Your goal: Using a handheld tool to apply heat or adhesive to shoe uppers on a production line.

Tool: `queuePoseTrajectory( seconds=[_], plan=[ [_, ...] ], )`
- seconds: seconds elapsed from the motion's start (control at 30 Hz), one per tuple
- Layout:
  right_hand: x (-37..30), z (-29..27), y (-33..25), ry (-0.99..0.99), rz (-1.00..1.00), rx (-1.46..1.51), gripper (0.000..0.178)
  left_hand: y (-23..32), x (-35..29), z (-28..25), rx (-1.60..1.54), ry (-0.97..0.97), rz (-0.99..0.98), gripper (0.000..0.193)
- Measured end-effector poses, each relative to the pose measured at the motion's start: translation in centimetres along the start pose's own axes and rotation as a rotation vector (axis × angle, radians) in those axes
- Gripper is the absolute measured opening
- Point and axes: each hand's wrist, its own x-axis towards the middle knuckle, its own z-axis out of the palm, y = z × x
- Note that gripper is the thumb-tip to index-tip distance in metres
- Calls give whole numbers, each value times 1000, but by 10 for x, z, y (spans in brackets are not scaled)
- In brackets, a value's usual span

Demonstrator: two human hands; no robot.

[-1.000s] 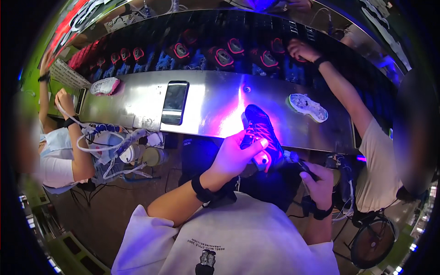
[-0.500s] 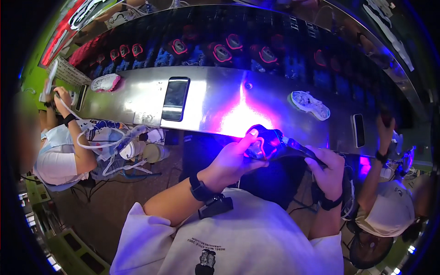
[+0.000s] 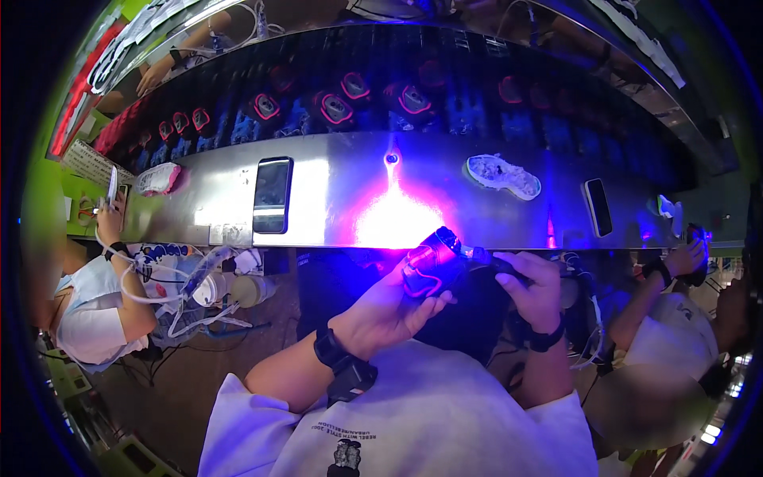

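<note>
My left hand (image 3: 389,310) is closed around a dark shoe upper (image 3: 427,266) marked with a glowing pink line, just off the near edge of the metal bench. In my right hand (image 3: 534,288) is a slim, dark-handled tool like a brush (image 3: 509,262). Its tip points left and meets or nearly meets the upper's right side; the exact contact is lost in the blue-violet light. On the bench ahead lies a pale shoe sole (image 3: 503,176). A second sole (image 3: 159,179), pink-edged, is at the far left.
A phone (image 3: 273,195) rests on the bench (image 3: 322,167), another phone (image 3: 598,208) to the right. Behind, a dark conveyor (image 3: 445,60) carries several pink-outlined shoe pieces. Co-workers sit on both sides; the left one's hand (image 3: 110,219) holds a tool with a white hose.
My view has shifted, so the bench things sit further left. My left hand has turned the shoe upper more upright. The brush-like tool stays at its right side.
</note>
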Motion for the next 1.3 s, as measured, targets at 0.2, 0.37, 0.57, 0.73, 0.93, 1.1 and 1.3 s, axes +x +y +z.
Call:
queuePoseTrajectory(
  seconds=[0.2, 0.37, 0.57, 0.73, 0.93, 1.1, 1.3],
  plan=[
    [-14, -1, -2, -24, 22, -35, 33, -14, -5, 12, -69, -51, -18, 46],
    [-18, 1, -2, 21, -18, -96, 32, -16, -9, 11, 164, -141, 162, 56],
    [-5, 42, -9, 238, 253, -81, 30, 2, -14, 48, 626, -53, 569, 33],
    [16, 73, -38, -48, 273, 244, 37, 122, -70, 67, 1131, 232, 968, 58],
    [9, 45, 27, 176, 513, 278, 46, 331, -188, 82, 1638, 1442, 1859, 61],
    [-10, 6, 55, 259, 548, -50, 42, 435, -235, 82, 1735, 1858, 1640, 61],
    [20, 32, -1, 392, 731, 75, 47, 494, -213, 52, 1761, 2018, 1373, 56]
  ],
)
